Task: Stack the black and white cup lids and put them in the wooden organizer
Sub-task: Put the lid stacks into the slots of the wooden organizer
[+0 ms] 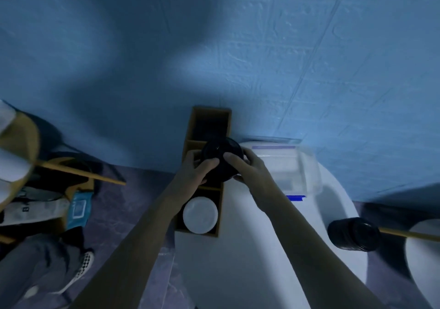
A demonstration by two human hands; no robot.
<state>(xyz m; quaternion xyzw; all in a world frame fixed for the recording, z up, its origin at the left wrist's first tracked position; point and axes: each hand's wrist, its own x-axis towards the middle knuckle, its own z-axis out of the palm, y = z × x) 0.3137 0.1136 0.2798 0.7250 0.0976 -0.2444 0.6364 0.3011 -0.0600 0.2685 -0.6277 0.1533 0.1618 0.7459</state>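
Observation:
A stack of black cup lids (222,152) hangs over the middle compartment of the long wooden organizer (190,127). My left hand (195,170) grips its left side and my right hand (247,166) grips its right side. A stack of white lids (200,214) sits in the organizer's near compartment. The far compartment is dark and I cannot make out what is in it. A second stack of black lids (353,233) lies on its side at the round white table's right edge.
The organizer stands on the left part of a round white table (238,261) against a blue wall. A clear plastic box (288,166) sits behind my right hand, with blue tape (295,198) near it. A person's leg and shoe (78,270) and bags lie on the floor at left.

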